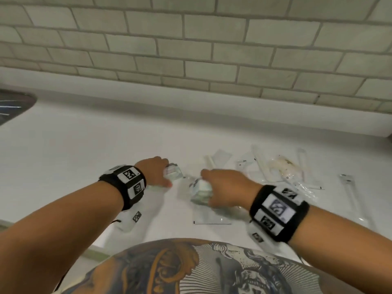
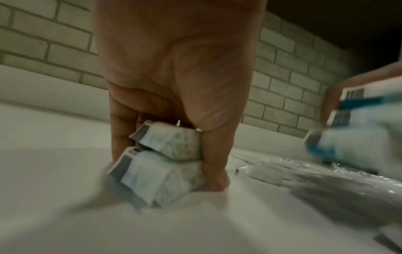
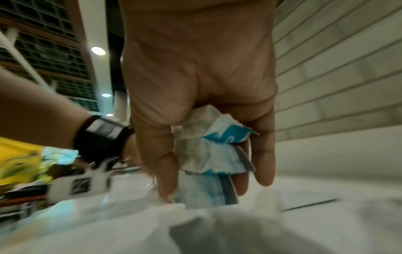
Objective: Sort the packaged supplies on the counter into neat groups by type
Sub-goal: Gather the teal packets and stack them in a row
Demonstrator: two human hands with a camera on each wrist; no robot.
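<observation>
Your left hand clamps two packs; your right hand clamps seemingly three packs, just right of the left fingers.

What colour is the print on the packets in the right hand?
Blue on white packets, clearest in the right wrist view.

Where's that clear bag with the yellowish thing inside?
In the head view, the clear bag lies on the white counter at the far right, beyond the right hand, among other clear wrapped packets near the tiled wall.

Kitchen counter
A white counter meets a grey brick-tile backsplash; a sink's edge shows at left.
</observation>
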